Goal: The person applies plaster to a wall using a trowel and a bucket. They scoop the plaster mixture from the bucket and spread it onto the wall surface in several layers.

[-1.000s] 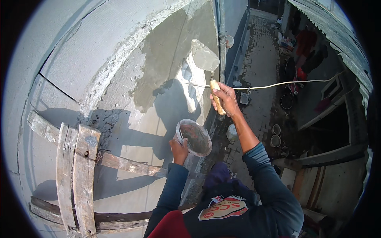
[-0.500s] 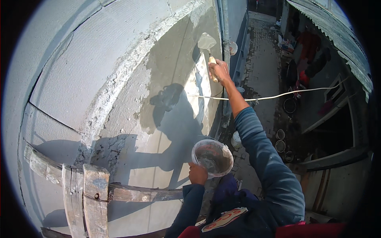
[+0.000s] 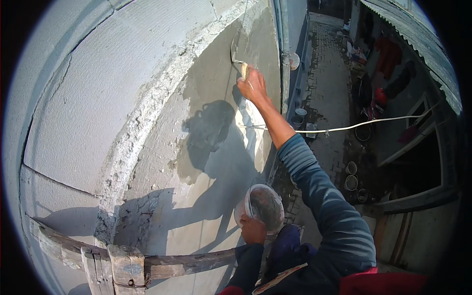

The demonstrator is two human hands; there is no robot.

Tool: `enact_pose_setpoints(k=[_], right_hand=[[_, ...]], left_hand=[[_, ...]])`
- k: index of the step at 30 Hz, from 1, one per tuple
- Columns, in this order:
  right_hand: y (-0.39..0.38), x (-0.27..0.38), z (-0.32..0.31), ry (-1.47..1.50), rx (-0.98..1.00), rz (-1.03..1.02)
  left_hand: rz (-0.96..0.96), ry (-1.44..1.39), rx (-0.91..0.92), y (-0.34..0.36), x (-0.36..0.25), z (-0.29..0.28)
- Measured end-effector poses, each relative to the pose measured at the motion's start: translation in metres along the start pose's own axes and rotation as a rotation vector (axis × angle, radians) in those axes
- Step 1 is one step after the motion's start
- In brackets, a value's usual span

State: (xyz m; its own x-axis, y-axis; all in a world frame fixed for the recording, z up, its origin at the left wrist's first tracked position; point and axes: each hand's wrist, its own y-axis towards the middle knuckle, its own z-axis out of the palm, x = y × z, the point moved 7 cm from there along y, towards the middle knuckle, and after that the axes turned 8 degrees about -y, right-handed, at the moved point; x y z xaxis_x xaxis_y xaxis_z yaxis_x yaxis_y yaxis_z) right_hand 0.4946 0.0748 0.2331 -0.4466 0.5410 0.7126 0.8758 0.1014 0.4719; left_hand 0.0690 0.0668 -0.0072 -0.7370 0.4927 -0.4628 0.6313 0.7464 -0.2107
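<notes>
My right hand [image 3: 252, 83] grips the wooden handle of a trowel [image 3: 234, 52], its metal blade edge-on against the wall. Under the blade spreads a patch of darker, damp-looking plaster [image 3: 209, 73]. Lower down, my left hand [image 3: 253, 229] is closed on the rim of a pale plastic bucket [image 3: 279, 206]. Grey mortar coats the bucket's inside, and its mouth tilts toward me. Between the two hands, a torn whitish sheet [image 3: 251, 125] shows on the wall, partly covered by my right forearm.
Wooden scaffold poles [image 3: 127, 270] cross at the lower left. A pale cable [image 3: 344, 129] stretches from the wall across the alley. A vertical pipe [image 3: 285, 59] runs beside the plaster. Far below lies a paved alley [image 3: 322, 64] with several buckets, under a corrugated roof [image 3: 418, 39].
My right hand has moved left, and the trowel blade has turned from flat-facing to edge-on against the wall. The bucket and my left hand sit slightly lower in view; the bucket is tipped more.
</notes>
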Motion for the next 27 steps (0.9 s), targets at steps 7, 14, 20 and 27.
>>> enact_pose_setpoints(k=[7,14,20,27], right_hand=[[0.0,-0.074,0.005,0.274,-0.04,0.223],[0.066,-0.062,0.011,0.188,0.073,0.241],[0.073,-0.018,-0.016,0.109,0.007,0.053],[-0.001,0.025,-0.02,0.084,-0.103,-0.131]], left_hand=[[0.019,0.041,-0.028,-0.001,-0.006,0.005],[-0.002,0.069,0.011,0.003,0.003,0.014],[0.022,0.074,-0.011,-0.001,-0.004,0.006],[-0.006,0.065,0.054,0.003,0.003,0.011]])
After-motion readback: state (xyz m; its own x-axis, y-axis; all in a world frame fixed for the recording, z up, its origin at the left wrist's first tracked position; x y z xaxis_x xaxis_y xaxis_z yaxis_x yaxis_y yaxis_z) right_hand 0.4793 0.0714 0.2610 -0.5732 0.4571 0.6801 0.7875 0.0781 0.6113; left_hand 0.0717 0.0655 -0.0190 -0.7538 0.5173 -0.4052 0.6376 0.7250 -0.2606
